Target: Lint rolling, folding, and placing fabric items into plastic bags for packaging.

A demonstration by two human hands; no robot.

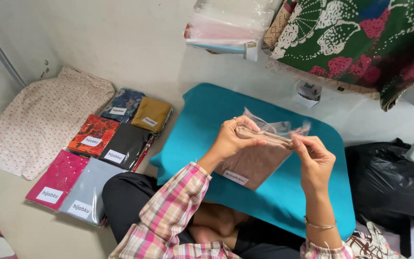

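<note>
Beige folded cloth (257, 156) sits mostly inside its clear bag (283, 128), held between both hands above a teal cushion (207, 115). Left hand (233, 136) grips the top edge; right hand (312, 158) pinches the bag's mouth (unsealed). Packed cloths (92, 158) lie left of the left hand.

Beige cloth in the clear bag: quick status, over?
Left hand and right hand both grip the clear bag mouth. Folded beige cloth sits inside, over the teal mat. Nothing in the way.
</note>
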